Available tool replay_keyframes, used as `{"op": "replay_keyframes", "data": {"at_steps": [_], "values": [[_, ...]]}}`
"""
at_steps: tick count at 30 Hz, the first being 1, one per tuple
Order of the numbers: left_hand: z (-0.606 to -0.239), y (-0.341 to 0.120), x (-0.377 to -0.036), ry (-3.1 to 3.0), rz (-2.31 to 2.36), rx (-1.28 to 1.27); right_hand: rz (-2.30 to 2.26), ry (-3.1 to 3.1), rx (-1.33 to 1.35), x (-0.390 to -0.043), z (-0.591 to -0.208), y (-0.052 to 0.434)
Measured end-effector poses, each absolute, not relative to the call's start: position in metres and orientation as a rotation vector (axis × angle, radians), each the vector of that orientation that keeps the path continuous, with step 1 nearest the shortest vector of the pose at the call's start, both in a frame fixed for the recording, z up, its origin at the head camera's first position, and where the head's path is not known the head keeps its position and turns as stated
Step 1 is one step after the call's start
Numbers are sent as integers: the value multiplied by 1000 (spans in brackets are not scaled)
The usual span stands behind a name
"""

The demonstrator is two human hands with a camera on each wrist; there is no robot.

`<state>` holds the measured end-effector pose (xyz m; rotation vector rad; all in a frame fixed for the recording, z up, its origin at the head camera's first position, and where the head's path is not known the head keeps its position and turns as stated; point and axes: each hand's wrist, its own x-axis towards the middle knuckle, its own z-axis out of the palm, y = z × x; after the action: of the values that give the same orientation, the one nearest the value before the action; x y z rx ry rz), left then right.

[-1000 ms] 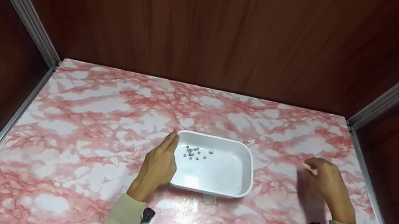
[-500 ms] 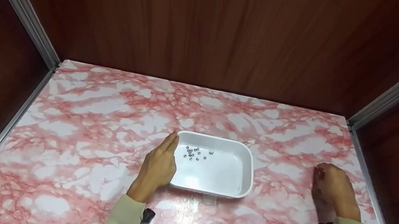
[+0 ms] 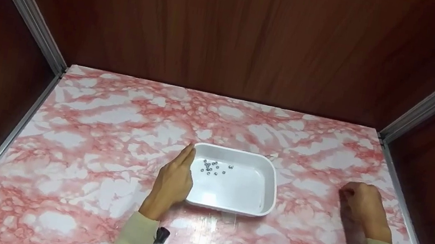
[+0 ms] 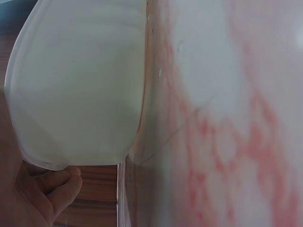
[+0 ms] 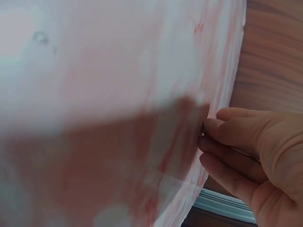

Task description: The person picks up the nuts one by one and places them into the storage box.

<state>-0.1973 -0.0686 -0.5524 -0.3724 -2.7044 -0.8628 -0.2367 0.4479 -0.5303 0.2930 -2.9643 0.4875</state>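
A white rectangular tray (image 3: 239, 188) sits on the table, with several small grey ring-shaped pieces that look like metal nuts (image 3: 209, 167) lying in its left part. My left hand (image 3: 175, 177) holds the tray at its left end; in the left wrist view its curled fingers (image 4: 64, 189) touch the tray just under the rim. Well to the right of the tray, low over the table, is my right hand (image 3: 366, 206). Thumb and finger pinch a tiny dark piece (image 5: 203, 127), likely a nut, which is mostly hidden by the fingertips.
A pink-and-white marbled table (image 3: 110, 121) lies under everything. Dark wood panels (image 3: 233, 31) with metal corner strips stand at the back and both sides. A small blurred ring shape (image 5: 40, 37) shows on the table in the right wrist view.
My right hand has moved rightward and slightly nearer over the last second, with little shift in the latest half second. The left hand and tray stay where they were.
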Motion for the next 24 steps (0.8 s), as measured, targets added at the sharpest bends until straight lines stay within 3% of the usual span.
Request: {"op": "replay_keyframes", "data": {"at_steps": [24], "values": [[-551,-68,-197,-2727,-887,-376,580,-2861,245,-234,-527,423]]}}
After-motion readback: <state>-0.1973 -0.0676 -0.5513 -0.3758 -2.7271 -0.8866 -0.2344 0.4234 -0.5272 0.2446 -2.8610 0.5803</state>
